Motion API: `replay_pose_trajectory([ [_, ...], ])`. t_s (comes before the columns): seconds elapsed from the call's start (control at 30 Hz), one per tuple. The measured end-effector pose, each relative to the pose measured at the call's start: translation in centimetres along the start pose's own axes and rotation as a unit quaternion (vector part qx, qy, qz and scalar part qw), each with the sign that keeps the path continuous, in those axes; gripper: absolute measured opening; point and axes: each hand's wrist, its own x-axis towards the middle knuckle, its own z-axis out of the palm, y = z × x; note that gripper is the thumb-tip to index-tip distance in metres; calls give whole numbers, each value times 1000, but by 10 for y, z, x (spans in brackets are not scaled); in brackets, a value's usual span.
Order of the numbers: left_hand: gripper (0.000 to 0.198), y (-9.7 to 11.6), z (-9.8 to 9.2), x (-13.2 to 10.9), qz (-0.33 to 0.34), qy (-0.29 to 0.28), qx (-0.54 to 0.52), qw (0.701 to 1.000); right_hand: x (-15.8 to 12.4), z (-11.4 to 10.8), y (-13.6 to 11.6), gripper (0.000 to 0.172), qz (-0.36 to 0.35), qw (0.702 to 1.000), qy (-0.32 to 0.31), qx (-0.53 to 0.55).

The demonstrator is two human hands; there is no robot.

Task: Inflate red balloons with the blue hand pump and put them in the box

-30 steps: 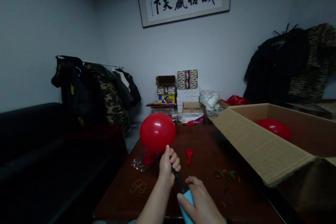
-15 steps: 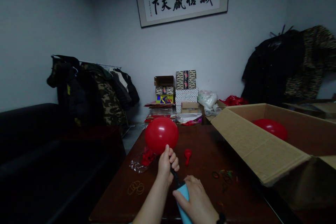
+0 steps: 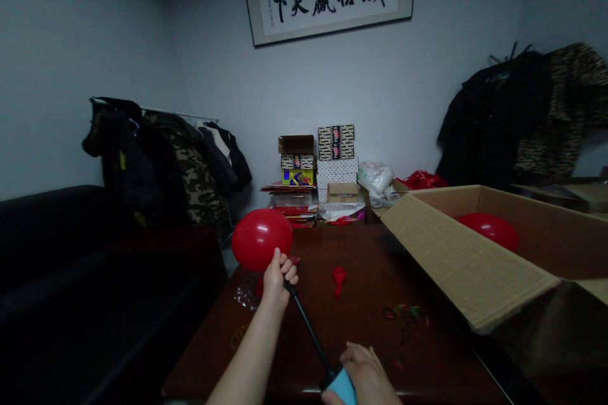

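Observation:
A round inflated red balloon (image 3: 262,239) sits over the far left part of the brown table. My left hand (image 3: 279,275) is closed around the balloon's neck and the tip of a hand pump. The pump's black rod (image 3: 308,326) stretches from there down to its light blue barrel (image 3: 342,387). Around the barrel, near the bottom edge of the view, is my right hand (image 3: 363,372). A flat red balloon (image 3: 339,280) lies on the table to the right of my left hand.
An open cardboard box (image 3: 470,259) with a red balloon (image 3: 489,231) inside is at the right. Rubber bands (image 3: 408,316) lie on the table (image 3: 304,364) near it. Clear plastic wrap (image 3: 247,296) is at the left. Boxes (image 3: 337,171) are stacked behind.
My left hand and the inflated balloon have moved left. My right hand and the blue barrel have moved down and slightly right, exposing a long black rod between the hands.

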Motion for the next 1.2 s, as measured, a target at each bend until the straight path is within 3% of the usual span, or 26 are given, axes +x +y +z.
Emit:
replay_pose_trajectory([
  [0.27,42,5,-2,0,-5,-9,-35,999,0,1,12,45,-28,998,-51,1],
  [0.47,38,4,1,-6,7,16,-67,998,-5,-13,2,45,-48,999,-12,0],
  [0.67,45,-17,18,-24,-20,-20,-51,998,-4,-33,-21,48,-49,999,2,-5],
  [0.87,49,-46,31,-43,-42,-31,-10,999,8,-41,-35,46,-37,996,84,10],
  [1.03,50,-54,32,-53,-55,-46,18,997,12,-37,-34,44,-36,995,88,25],
  [1.2,49,-50,29,-54,-40,-37,43,998,10,-21,-29,56,-11,998,57,-4],
])
